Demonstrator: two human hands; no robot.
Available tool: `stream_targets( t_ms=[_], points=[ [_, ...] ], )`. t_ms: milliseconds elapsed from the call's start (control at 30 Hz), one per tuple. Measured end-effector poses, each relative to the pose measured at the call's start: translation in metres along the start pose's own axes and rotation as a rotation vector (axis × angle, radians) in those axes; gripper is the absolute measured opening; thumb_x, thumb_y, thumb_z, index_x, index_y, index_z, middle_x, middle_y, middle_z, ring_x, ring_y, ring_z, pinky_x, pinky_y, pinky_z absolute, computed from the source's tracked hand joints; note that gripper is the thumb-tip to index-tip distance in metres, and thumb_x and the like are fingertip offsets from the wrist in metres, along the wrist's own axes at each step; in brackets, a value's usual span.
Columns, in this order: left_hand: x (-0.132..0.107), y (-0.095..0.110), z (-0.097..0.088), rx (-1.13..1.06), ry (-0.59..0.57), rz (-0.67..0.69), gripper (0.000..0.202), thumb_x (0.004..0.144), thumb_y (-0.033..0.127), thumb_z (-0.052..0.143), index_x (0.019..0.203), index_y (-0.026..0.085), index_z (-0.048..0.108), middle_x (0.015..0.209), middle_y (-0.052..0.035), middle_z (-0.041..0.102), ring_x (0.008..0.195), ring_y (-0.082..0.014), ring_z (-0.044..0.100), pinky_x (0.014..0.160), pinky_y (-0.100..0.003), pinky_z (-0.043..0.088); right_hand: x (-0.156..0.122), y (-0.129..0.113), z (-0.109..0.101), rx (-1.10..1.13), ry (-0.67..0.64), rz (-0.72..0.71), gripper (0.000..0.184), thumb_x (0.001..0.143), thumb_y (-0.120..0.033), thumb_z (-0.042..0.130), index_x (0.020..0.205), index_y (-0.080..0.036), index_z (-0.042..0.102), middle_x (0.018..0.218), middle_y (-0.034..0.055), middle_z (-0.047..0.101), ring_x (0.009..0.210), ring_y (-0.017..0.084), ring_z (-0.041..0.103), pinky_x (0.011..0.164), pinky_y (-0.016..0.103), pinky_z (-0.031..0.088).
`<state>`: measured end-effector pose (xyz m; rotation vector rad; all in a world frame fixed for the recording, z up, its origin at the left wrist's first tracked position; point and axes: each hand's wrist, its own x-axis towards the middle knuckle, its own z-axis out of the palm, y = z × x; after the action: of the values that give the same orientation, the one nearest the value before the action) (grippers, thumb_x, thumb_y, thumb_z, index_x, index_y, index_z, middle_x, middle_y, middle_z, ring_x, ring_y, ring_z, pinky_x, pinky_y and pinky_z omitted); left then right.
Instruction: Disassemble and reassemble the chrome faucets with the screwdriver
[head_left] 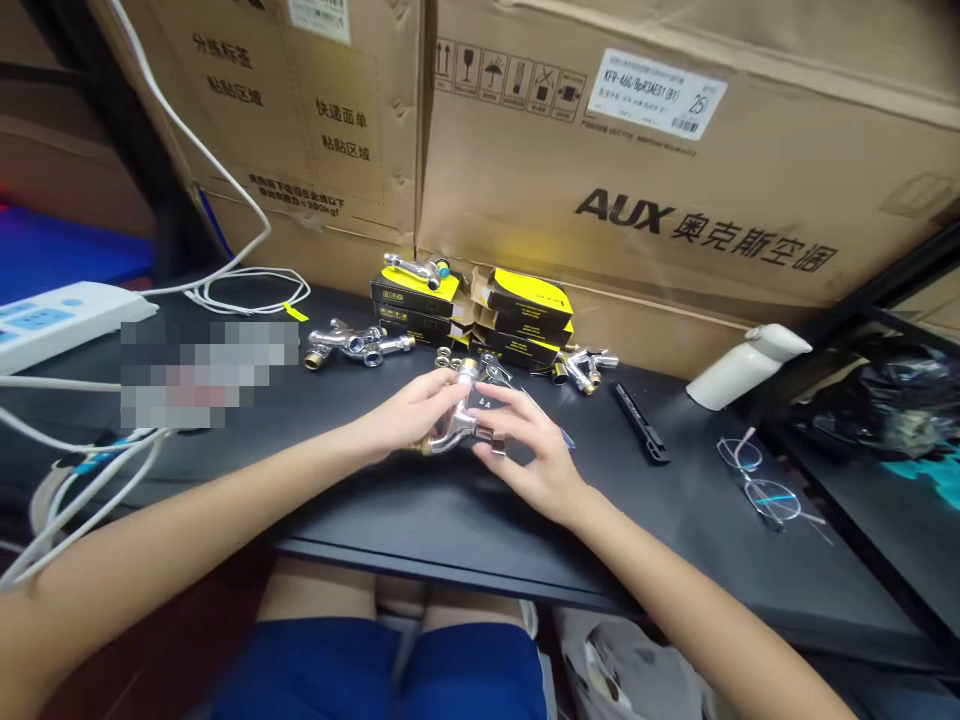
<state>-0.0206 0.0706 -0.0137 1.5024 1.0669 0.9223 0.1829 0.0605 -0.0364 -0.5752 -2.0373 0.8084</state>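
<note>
A chrome faucet (pixel 459 425) with a brass threaded end sits between both hands over the black table (pixel 420 510). My left hand (pixel 409 412) wraps its body from the left, fingers curled round it. My right hand (pixel 525 450) holds it from the right, fingers bent over the handle end and thumb against the metal. Just behind the hands stand black-and-yellow boxes (pixel 517 315) in a stack, one with another faucet (pixel 416 268) lying on top. Loose chrome faucets (pixel 352 345) lie to the left and another faucet pair (pixel 585 368) to the right.
Large cardboard cartons (pixel 637 150) wall off the back. A white power strip (pixel 60 320) and white cables (pixel 247 285) lie at left. A black utility knife (pixel 639 422), a white bottle (pixel 746 365) lying down and glasses (pixel 757 480) lie at right.
</note>
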Motion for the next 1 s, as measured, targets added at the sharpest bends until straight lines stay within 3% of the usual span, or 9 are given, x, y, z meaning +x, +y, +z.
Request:
stream_targets(
  t_ms=[100, 133, 233, 300, 433, 533, 700, 833, 1000],
  points=[
    [-0.003, -0.004, 0.007, 0.151, 0.096, 0.224, 0.030, 0.096, 0.046, 0.045, 0.105, 0.018, 0.048, 0.074, 0.0019, 0.059, 0.058, -0.0106, 0.054, 0.053, -0.021, 0.043, 0.004, -0.002, 0.002, 0.399, 0.044, 0.279, 0.082, 0.070, -0.035, 0.083, 0.142, -0.031, 0.044, 0.153, 0.0122, 0.039, 0.126, 0.028, 0.056, 0.086, 0.039, 0.061],
    [-0.003, -0.006, 0.008, 0.200, 0.113, 0.286, 0.029, 0.097, 0.044, 0.044, 0.110, 0.018, 0.047, 0.081, -0.0004, 0.063, 0.062, -0.0118, 0.058, 0.057, -0.023, 0.046, 0.006, -0.004, 0.003, 0.530, 0.074, 0.381, 0.088, 0.069, -0.038, 0.083, 0.144, -0.031, 0.039, 0.152, 0.0129, 0.040, 0.123, 0.028, 0.058, 0.085, 0.040, 0.061],
    [-0.005, -0.017, 0.010, 0.326, 0.177, 0.445, 0.026, 0.099, 0.037, 0.041, 0.115, 0.017, 0.042, 0.095, -0.0060, 0.067, 0.079, -0.0157, 0.066, 0.071, -0.028, 0.052, 0.010, -0.010, 0.008, 0.738, 0.216, 0.677, 0.073, 0.080, -0.044, 0.073, 0.140, -0.026, 0.036, 0.131, 0.0132, 0.060, 0.101, 0.023, 0.070, 0.075, 0.039, 0.063],
    [-0.006, -0.025, 0.011, 0.397, 0.218, 0.561, 0.025, 0.098, 0.034, 0.043, 0.117, 0.017, 0.038, 0.095, -0.0063, 0.068, 0.082, -0.0167, 0.068, 0.074, -0.029, 0.054, 0.010, -0.012, 0.014, 0.731, 0.243, 0.766, 0.056, 0.086, -0.047, 0.064, 0.131, -0.022, 0.043, 0.104, 0.0083, 0.070, 0.077, 0.019, 0.072, 0.062, 0.033, 0.062],
    [-0.010, -0.030, 0.013, 0.485, 0.206, 0.728, 0.025, 0.095, 0.028, 0.050, 0.116, 0.018, 0.041, 0.096, -0.0058, 0.068, 0.082, -0.0162, 0.069, 0.069, -0.026, 0.054, 0.005, -0.010, 0.025, 0.609, 0.252, 0.638, 0.041, 0.090, -0.057, 0.053, 0.110, -0.022, 0.053, 0.063, -0.0051, 0.059, 0.038, 0.009, 0.052, 0.038, 0.022, 0.047],
    [-0.011, -0.024, 0.012, 0.561, 0.157, 0.777, 0.016, 0.094, 0.026, 0.052, 0.107, 0.017, 0.051, 0.097, -0.0071, 0.068, 0.087, -0.0173, 0.067, 0.075, -0.028, 0.053, 0.001, -0.009, 0.027, 0.486, 0.357, 0.550, 0.038, 0.089, -0.060, 0.053, 0.094, -0.022, 0.055, 0.052, -0.0091, 0.043, 0.032, 0.005, 0.032, 0.031, 0.018, 0.029],
    [-0.009, -0.017, 0.009, 0.496, -0.013, 0.697, 0.025, 0.096, 0.036, 0.046, 0.092, 0.016, 0.060, 0.088, -0.0058, 0.067, 0.078, -0.0157, 0.062, 0.073, -0.027, 0.050, -0.006, -0.006, 0.022, 0.214, 0.416, 0.403, 0.035, 0.089, -0.057, 0.055, 0.090, -0.022, 0.057, 0.059, -0.0042, 0.048, 0.044, 0.009, 0.037, 0.040, 0.023, 0.032],
    [-0.008, -0.015, 0.010, 0.500, -0.054, 0.629, 0.037, 0.098, 0.042, 0.039, 0.078, 0.017, 0.057, 0.066, -0.0008, 0.058, 0.060, -0.0131, 0.053, 0.061, -0.025, 0.043, -0.010, -0.001, 0.024, 0.148, 0.388, 0.369, 0.032, 0.091, -0.054, 0.054, 0.089, -0.023, 0.055, 0.056, -0.0056, 0.042, 0.044, 0.010, 0.035, 0.042, 0.024, 0.028],
    [-0.009, -0.013, 0.009, 0.477, -0.076, 0.571, 0.041, 0.098, 0.041, 0.037, 0.071, 0.017, 0.057, 0.060, -0.0004, 0.058, 0.056, -0.0121, 0.052, 0.058, -0.024, 0.041, -0.010, 0.002, 0.029, 0.120, 0.382, 0.355, 0.029, 0.093, -0.052, 0.053, 0.090, -0.023, 0.054, 0.054, -0.0070, 0.037, 0.043, 0.009, 0.032, 0.043, 0.024, 0.025]
  ],
)
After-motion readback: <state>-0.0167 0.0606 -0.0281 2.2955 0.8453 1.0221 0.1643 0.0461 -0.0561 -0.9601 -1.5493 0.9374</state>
